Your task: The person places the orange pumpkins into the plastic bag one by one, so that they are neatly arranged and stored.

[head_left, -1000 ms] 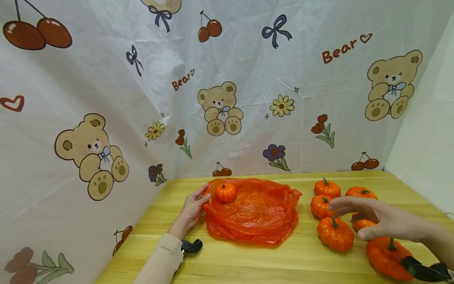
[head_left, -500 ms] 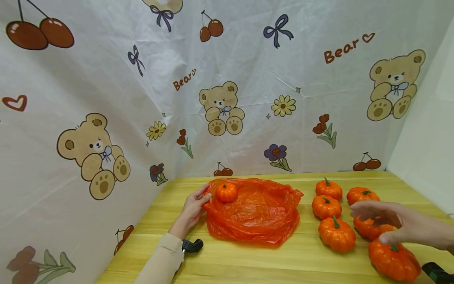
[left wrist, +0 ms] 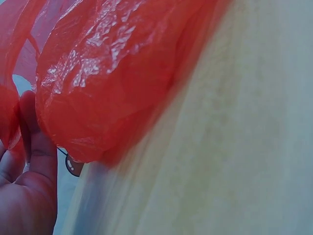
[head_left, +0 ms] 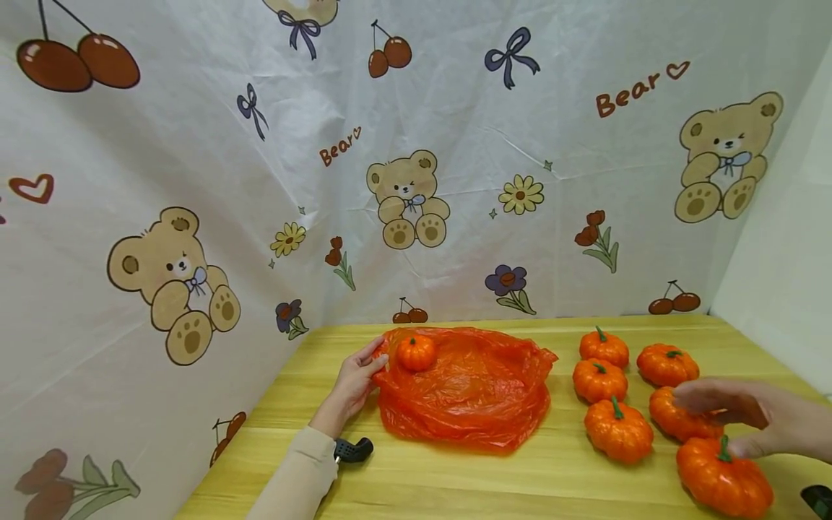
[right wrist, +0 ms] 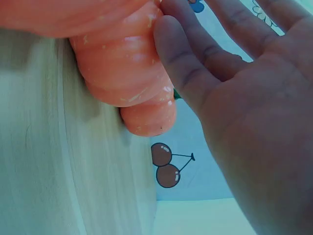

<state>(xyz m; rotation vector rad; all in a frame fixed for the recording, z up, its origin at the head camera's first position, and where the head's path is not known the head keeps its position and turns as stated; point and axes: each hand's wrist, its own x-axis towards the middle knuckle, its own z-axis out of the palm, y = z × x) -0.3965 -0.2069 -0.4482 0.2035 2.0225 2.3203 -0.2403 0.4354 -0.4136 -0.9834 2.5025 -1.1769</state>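
An orange-red plastic bag [head_left: 471, 404] lies spread open on the table, with one small orange toy pumpkin [head_left: 417, 352] inside its left end. My left hand [head_left: 356, 375] pinches the bag's left edge; in the left wrist view the bag's film [left wrist: 112, 83] drapes beside the fingers. At the right, my right hand [head_left: 767, 419] hovers with fingers apart and nothing between them. Below its thumb sits the front right pumpkin [head_left: 724, 480], and its fingers partly cover the pumpkin behind [head_left: 679, 415]. Whether they touch is hard to tell.
More toy pumpkins with green stems stand there: a back one [head_left: 604, 349], a middle one [head_left: 600, 381], a front one [head_left: 619, 431] and a right one [head_left: 667, 365]. A bear-print cloth [head_left: 455, 274] borders the wooden table [head_left: 481, 484] behind and at left.
My right hand has moved right and slightly down, from over the middle of the pumpkin group toward its front right. The left hand keeps its hold on the bag.
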